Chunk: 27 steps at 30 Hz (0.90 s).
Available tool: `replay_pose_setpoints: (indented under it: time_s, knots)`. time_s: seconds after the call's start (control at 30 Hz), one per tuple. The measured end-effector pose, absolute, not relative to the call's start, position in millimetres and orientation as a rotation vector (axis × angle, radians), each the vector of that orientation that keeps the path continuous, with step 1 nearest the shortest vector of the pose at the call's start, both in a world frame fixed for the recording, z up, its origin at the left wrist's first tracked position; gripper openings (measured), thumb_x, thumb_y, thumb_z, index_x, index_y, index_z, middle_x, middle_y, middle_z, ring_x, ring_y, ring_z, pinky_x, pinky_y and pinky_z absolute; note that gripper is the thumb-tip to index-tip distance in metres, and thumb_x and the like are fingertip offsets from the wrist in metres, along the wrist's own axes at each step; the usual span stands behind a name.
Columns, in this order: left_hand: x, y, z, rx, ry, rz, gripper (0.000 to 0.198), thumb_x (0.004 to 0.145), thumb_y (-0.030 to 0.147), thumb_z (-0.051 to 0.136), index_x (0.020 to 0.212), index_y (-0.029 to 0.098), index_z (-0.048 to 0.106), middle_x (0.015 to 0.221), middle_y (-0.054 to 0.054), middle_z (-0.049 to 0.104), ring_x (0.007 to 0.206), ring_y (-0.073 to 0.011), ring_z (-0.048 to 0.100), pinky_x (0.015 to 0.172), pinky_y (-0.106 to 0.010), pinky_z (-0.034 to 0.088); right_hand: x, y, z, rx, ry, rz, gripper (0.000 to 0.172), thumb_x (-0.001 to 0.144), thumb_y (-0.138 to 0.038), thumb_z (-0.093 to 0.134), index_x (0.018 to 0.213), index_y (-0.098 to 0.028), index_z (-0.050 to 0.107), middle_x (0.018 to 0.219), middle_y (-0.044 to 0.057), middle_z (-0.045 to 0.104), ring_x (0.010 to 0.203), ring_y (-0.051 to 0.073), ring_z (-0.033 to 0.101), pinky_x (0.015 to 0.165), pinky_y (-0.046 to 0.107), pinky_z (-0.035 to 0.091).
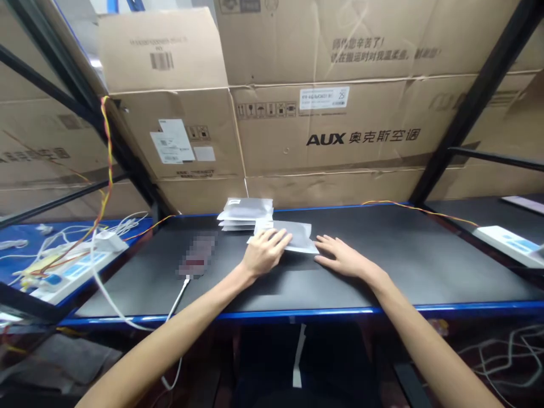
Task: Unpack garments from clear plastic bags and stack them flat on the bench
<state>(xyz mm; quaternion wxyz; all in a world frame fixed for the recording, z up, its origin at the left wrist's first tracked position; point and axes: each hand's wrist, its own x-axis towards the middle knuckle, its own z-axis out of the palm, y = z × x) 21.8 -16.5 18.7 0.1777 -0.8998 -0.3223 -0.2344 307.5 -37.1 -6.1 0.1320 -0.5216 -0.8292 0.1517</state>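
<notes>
A flat grey plastic pouch (297,235) lies on the black table (382,255) in front of me. My left hand (263,249) rests flat on its left part, fingers stretched out. My right hand (340,256) lies open on the table, its fingertips touching the pouch's right edge. Just behind, a small stack of similar grey pouches (246,212) sits near the back of the table.
A blurred phone-sized object (196,256) with a white cable lies left of my hands. White power strips sit at the left (72,266) and right (508,243). Big cardboard boxes (323,130) wall the back behind black rack posts. The table has a blue front edge.
</notes>
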Motion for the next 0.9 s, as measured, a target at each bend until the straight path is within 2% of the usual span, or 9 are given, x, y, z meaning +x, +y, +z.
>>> replay_pose_setpoints:
  time_s: [0.2, 0.37, 0.5, 0.6, 0.7, 0.83, 0.9]
  knots:
    - [45.5, -14.8, 2.8, -2.792, -0.863, -0.570, 0.042, 0.093, 0.016, 0.047, 0.133, 0.022, 0.058, 0.129, -0.011, 0.064, 0.113, -0.0287, 0.060, 0.099, -0.047, 0.048, 325.3, -39.5, -20.2, -1.573, -2.284, 0.356, 0.054, 0.096, -0.042, 0.039, 0.146, -0.023, 0.047, 0.153, 0.010, 0.043, 0.145, 0.029, 0.032, 0.118, 0.055, 0.024]
    - [42.3, -11.4, 4.2, -2.949, -0.836, -0.598, 0.049, 0.090, 0.021, 0.054, 0.139, 0.020, 0.053, 0.141, -0.011, 0.057, 0.125, -0.0282, 0.055, 0.107, -0.045, 0.046, 325.7, -40.3, -18.8, -1.507, -2.160, 0.306, 0.061, 0.089, -0.026, 0.041, 0.150, -0.020, 0.040, 0.152, 0.009, 0.046, 0.139, 0.027, 0.042, 0.117, 0.049, 0.031]
    - [20.4, -8.1, 16.1, -3.175, -0.714, -0.659, 0.071, 0.074, 0.006, 0.052, 0.144, 0.022, 0.049, 0.153, -0.007, 0.042, 0.142, -0.0249, 0.039, 0.119, -0.042, 0.034, 319.6, -44.8, -10.5, -1.364, -2.165, 0.365, 0.063, 0.083, -0.016, 0.038, 0.145, -0.020, 0.049, 0.155, 0.005, 0.041, 0.143, 0.023, 0.037, 0.120, 0.042, 0.028]
    - [-1.6, 2.7, 22.0, -3.226, -0.748, -0.745, 0.081, 0.062, -0.001, 0.044, 0.139, 0.021, 0.054, 0.151, -0.005, 0.045, 0.142, -0.0224, 0.040, 0.119, -0.040, 0.033, 318.6, -45.8, -8.7, -1.307, -2.213, 0.421, 0.058, 0.085, -0.016, 0.036, 0.138, -0.023, 0.057, 0.151, 0.002, 0.047, 0.142, 0.022, 0.038, 0.119, 0.043, 0.028]
    - [-18.7, 16.6, 17.8, -3.181, -0.834, -0.739, 0.072, 0.064, -0.003, 0.043, 0.128, 0.023, 0.064, 0.142, -0.003, 0.056, 0.134, -0.0204, 0.051, 0.115, -0.039, 0.040, 321.2, -44.5, -10.5, -1.298, -2.211, 0.463, 0.055, 0.087, -0.018, 0.034, 0.135, -0.025, 0.061, 0.145, 0.001, 0.053, 0.140, 0.024, 0.041, 0.118, 0.045, 0.030]
    - [-25.1, 28.7, 2.4, -3.063, -0.894, -0.808, 0.040, 0.082, 0.008, 0.052, 0.113, 0.024, 0.072, 0.124, -0.003, 0.069, 0.117, -0.0191, 0.065, 0.104, -0.035, 0.050, 325.8, -42.0, -13.6, -1.313, -2.176, 0.494, 0.057, 0.084, -0.017, 0.034, 0.131, -0.024, 0.064, 0.143, 0.000, 0.055, 0.139, 0.024, 0.042, 0.118, 0.044, 0.031]
    - [-23.7, 31.0, -4.0, -3.040, -0.871, -0.828, 0.030, 0.087, 0.014, 0.055, 0.108, 0.025, 0.074, 0.116, -0.003, 0.073, 0.110, -0.0182, 0.068, 0.099, -0.033, 0.053, 327.4, -40.9, -14.4, -1.330, -2.164, 0.481, 0.057, 0.082, -0.016, 0.034, 0.128, -0.024, 0.066, 0.141, 0.000, 0.057, 0.138, 0.025, 0.043, 0.117, 0.043, 0.032]
